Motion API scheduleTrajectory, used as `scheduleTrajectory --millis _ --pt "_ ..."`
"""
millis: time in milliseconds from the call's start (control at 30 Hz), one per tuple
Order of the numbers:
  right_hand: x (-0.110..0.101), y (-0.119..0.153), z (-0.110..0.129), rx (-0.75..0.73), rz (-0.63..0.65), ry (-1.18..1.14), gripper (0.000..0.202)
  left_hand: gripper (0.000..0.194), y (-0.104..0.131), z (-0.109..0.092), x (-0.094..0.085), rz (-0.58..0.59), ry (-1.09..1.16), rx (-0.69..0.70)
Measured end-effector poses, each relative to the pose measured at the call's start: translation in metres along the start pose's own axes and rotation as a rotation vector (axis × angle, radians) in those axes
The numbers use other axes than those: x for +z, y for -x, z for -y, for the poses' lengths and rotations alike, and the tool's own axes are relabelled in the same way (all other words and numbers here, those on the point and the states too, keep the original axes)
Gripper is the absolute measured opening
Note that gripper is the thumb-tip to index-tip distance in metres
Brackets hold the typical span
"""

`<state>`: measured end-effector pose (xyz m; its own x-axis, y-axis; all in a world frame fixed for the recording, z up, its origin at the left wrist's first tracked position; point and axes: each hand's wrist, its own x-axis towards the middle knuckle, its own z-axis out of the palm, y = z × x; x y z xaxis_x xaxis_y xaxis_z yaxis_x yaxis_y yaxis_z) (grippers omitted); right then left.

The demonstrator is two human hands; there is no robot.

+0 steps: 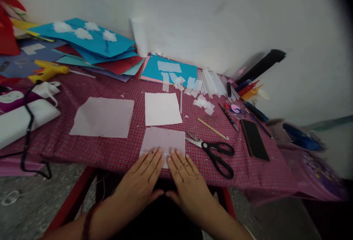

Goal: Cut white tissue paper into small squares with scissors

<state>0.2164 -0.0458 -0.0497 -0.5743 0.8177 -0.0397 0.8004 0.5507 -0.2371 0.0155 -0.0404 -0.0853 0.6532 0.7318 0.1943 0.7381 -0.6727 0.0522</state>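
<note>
At the table's front edge, my left hand and my right hand lie flat, side by side, fingers stretched forward. Both press on a thin translucent sheet, whose near part is covered by my fingers. Just beyond it lies a white square of paper. To the left is a larger thin pale sheet with uneven edges. Black-handled scissors rest right of my right hand, blades partly open, their tips by the translucent sheet.
A wooden stick, a pen and a phone lie to the right. Cut paper pieces are scattered behind. A yellow glue gun and stacked coloured sheets occupy the back left. A black cable hangs over the left edge.
</note>
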Motion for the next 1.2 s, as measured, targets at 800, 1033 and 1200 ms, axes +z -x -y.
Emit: scheduleTrajectory --millis 800,1033,1200 --pt "-0.047 0.051 -0.101 0.325 -0.147 0.203 0.051 0.019 -0.108 0.022 -0.046 0.341 0.437 -0.039" --pt "-0.05 0.041 -0.113 0.311 -0.116 0.043 0.048 0.005 -0.114 0.021 -0.046 0.378 0.44 -0.018" --pt "-0.051 0.05 -0.118 0.312 -0.123 0.004 0.055 0.009 -0.11 0.023 -0.042 0.345 0.585 -0.053"
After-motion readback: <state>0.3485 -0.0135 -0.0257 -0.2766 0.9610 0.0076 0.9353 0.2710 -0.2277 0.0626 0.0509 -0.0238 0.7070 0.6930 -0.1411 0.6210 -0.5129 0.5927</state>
